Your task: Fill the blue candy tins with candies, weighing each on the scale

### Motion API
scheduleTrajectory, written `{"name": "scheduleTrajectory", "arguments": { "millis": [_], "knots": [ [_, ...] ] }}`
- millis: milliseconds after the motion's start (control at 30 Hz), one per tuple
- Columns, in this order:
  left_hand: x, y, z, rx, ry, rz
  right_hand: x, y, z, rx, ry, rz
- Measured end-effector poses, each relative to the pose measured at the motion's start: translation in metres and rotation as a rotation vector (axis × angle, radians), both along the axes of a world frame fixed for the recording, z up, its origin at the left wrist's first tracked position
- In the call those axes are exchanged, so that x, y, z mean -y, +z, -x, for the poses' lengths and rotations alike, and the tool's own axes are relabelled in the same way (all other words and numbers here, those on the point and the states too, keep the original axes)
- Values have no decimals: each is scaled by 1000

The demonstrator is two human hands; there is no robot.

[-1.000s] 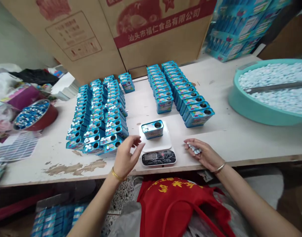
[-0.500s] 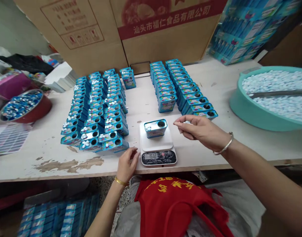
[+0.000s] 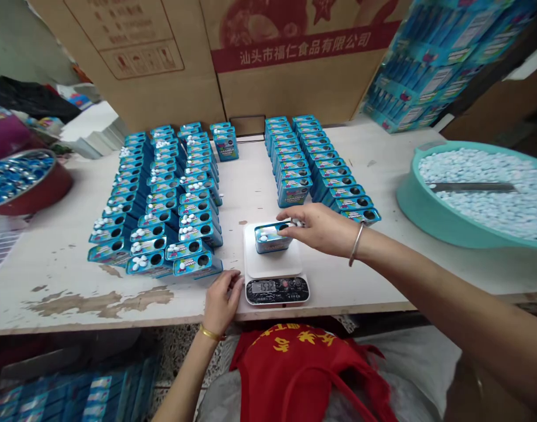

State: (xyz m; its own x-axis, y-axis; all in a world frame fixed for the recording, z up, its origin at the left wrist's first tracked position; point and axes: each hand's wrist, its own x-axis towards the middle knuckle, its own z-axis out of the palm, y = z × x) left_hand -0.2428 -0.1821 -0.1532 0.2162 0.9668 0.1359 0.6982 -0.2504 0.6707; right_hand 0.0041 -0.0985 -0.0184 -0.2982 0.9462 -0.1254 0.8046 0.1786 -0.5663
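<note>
A small blue tin (image 3: 268,237) with a round hole in its top stands on a white digital scale (image 3: 274,271) near the table's front edge. My right hand (image 3: 321,227) reaches over the tin's right end, fingers closed round white candies, some showing by the knuckles. My left hand (image 3: 221,299) rests on the table edge just left of the scale's display, fingers loosely curled, holding nothing. To the left, several rows of blue tins (image 3: 163,199) carry white candies on top. Behind the scale are two rows of tins (image 3: 314,167) without candies.
A teal basin (image 3: 430,214) full of white candies with a metal bar across it sits at the right. A red bowl (image 3: 35,193) of blue pieces is far left. Cardboard boxes (image 3: 290,76) stand behind, stacked blue cartons (image 3: 426,64) at back right.
My right hand has come from the table's right side with candies up over the tin on the scale. My left hand dropped from beside the scale to the table edge.
</note>
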Motion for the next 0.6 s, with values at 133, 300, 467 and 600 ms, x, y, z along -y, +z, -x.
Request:
{"name": "scheduleTrajectory", "arguments": {
  "millis": [133, 300, 467, 600],
  "knots": [
    [-2, -3, -1, -25, 2, -7, -6, -1, 3, -23, -4, 20],
    [2, 1, -5, 5, 22, -59, -6, 0, -5, -190, -83, -18],
    [-5, 41, -25, -26, 50, -426, 19, -17, -25, -555, -343, 120],
    [-24, 73, -43, -249, -89, -529, 42, -48, -25, -831, -499, 388]
  ]
}}
